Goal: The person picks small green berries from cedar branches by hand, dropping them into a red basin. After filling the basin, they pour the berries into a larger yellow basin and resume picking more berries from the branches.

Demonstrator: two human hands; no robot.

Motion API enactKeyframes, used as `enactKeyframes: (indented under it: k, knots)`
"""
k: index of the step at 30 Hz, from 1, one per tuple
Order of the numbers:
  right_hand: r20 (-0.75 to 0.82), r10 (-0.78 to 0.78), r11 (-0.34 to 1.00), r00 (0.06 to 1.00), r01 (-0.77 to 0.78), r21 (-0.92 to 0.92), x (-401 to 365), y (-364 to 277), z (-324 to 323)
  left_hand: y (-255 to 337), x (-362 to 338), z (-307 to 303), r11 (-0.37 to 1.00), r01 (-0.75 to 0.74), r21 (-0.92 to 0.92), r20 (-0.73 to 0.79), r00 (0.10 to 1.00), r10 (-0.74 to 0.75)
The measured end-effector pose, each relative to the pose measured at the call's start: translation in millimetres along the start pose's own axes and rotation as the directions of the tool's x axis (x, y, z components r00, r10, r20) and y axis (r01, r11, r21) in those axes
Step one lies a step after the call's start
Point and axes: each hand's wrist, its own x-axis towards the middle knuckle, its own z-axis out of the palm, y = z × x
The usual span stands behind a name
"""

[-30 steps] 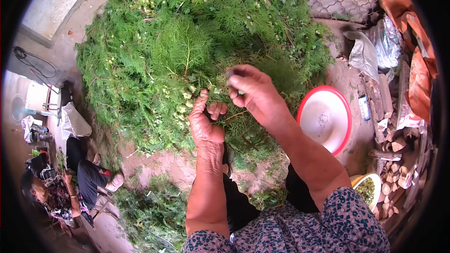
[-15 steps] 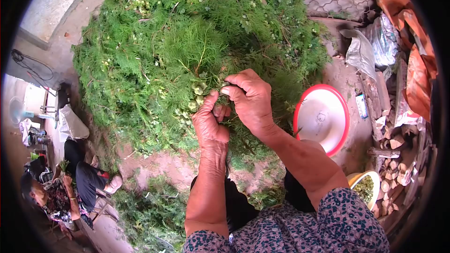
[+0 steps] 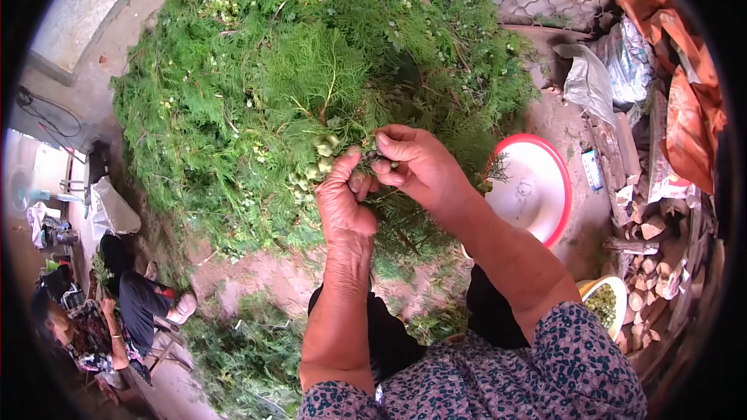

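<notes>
A leafy evergreen branch [image 3: 327, 78] fans out ahead of me, with a cluster of pale green cones [image 3: 324, 152] near its base. My left hand [image 3: 346, 198] is closed around the branch's lower part, thumb up beside the cones. Close by on the right, my right hand [image 3: 416, 163] is closed in a pinch on what looks like a small grey-green cone; its fingertips partly hide it. The two hands nearly touch. Beneath them spreads a large heap of cut evergreen branches [image 3: 202, 124].
A white basin with a red rim [image 3: 566, 187] stands to the right. Lower right is a yellow bowl [image 3: 619, 303] of small green pieces, beside stacked firewood [image 3: 646, 288]. Another person [image 3: 101, 319] sits at lower left holding a sprig. More greenery [image 3: 241, 350] lies near my feet.
My right hand has turned and curled its other fingers in closer to the pinch. My left hand keeps its hold on the branch. The view has shifted slightly.
</notes>
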Motion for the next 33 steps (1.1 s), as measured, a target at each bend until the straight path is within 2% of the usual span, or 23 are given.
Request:
enactKeyframes:
  k: [1, 2, 4, 6, 8, 10, 12, 14, 17, 19, 21, 23, 25, 27, 28, 30, 31, 32, 33]
  knots:
    - [0.039, 0.049, 0.995, 0.998, -0.045, -0.086, 0, -4, -4, 0, -1, 0, 1.000, 0.019, -0.018, 0.002, 1.000, -0.019]
    - [0.040, 0.052, 0.995, 0.998, -0.048, -0.088, -4, -9, -4, -1, -2, 0, 0.999, 0.039, -0.037, 0.004, 0.999, -0.039]
    - [0.169, -0.007, 0.965, 0.986, 0.051, -0.258, -12, -22, 1, 7, 8, -3, 0.997, 0.013, -0.078, -0.053, 0.998, -0.018]
    - [0.134, 0.002, 0.969, 0.991, 0.031, -0.247, -14, -27, -2, 15, 12, -8, 0.993, -0.013, -0.115, -0.111, 0.994, 0.000]
    - [0.070, -0.069, 0.973, 0.995, 0.083, -0.217, -14, -35, -10, 15, 10, -10, 0.995, -0.011, -0.094, 0.063, 0.998, 0.017]
    - [0.045, -0.100, 0.974, 0.994, 0.107, -0.199, -16, -50, -19, 15, 12, -12, 0.998, -0.023, -0.064, 0.086, 0.996, 0.028]
    - [-0.014, -0.173, 0.946, 0.985, 0.162, -0.282, -24, -67, -35, 15, 14, -15, 0.997, -0.072, -0.009, 0.121, 0.990, 0.072]
    - [-0.212, -0.242, 0.883, 0.947, 0.125, -0.451, -34, -85, -55, 15, 14, -16, 0.997, -0.067, 0.031, 0.130, 0.990, 0.063]
    - [-0.276, -0.274, 0.867, 0.921, 0.112, -0.485, -45, -103, -115, 14, 9, -15, 0.989, -0.098, 0.107, 0.206, 0.976, 0.074]
    - [-0.415, -0.275, 0.783, 0.867, -0.049, -0.620, -60, -109, -154, 12, 8, -13, 0.985, -0.118, 0.124, 0.209, 0.974, 0.091]
    - [-0.459, -0.334, 0.701, 0.823, -0.108, -0.705, -89, -105, -186, 11, 3, -9, 0.974, -0.156, 0.165, 0.181, 0.975, 0.125]
    - [-0.580, -0.339, 0.639, 0.741, -0.271, -0.720, -112, -95, -235, 9, 4, -9, 0.973, -0.151, 0.173, 0.189, 0.975, 0.118]
    - [-0.615, -0.337, 0.626, 0.713, -0.318, -0.712, -138, -79, -269, 9, 3, -7, 0.975, -0.147, 0.167, 0.187, 0.976, 0.115]
    - [-0.691, -0.321, 0.737, 0.647, -0.288, -0.612, -154, -53, -301, 10, 1, -7, 0.986, -0.134, 0.099, 0.187, 0.976, 0.114]
    - [-0.722, -0.309, 0.767, 0.619, -0.288, -0.574, -161, -42, -314, 11, 5, -10, 0.986, -0.147, 0.074, 0.248, 0.961, 0.125]
    - [-0.794, -0.235, 0.799, 0.560, -0.354, -0.486, -171, -23, -337, 12, 10, -15, 0.994, -0.111, 0.018, 0.243, 0.964, 0.103]
    - [-0.811, -0.229, 0.765, 0.538, -0.416, -0.492, -176, -13, -349, 13, 12, -18, 0.994, -0.110, 0.023, 0.244, 0.965, 0.101]
    - [-0.812, -0.229, 0.767, 0.537, -0.414, -0.491, -181, -9, -350, 15, 12, -20, 0.995, -0.099, -0.017, 0.256, 0.962, 0.100]
    - [-0.779, -0.297, 0.648, 0.553, -0.483, -0.590, -185, -6, -351, 15, 12, -19, 0.994, -0.088, -0.059, 0.267, 0.958, 0.101]
